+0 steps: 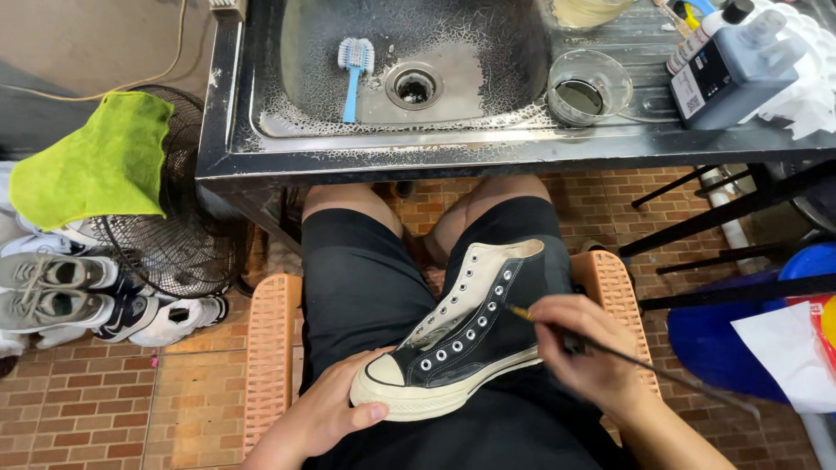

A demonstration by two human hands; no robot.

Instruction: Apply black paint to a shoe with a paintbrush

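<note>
A black high-top canvas sneaker point(470, 335) with a cream toe cap and sole lies on my lap, toe toward me. My left hand point(326, 413) cups its toe and sole from the left. Between the fingers of my right hand point(588, 348) is a thin paintbrush point(522, 314), whose tip touches the black canvas by the eyelets. The brush handle runs back to the lower right.
A dark metal sink point(453, 139) is ahead, with a blue scrub brush point(353, 74) in the basin, a glass bowl point(589, 85) and a dark bottle point(731, 74) on the drainboard. A fan point(178, 235) with a green cloth point(96, 161) and several shoes point(61, 296) stand left.
</note>
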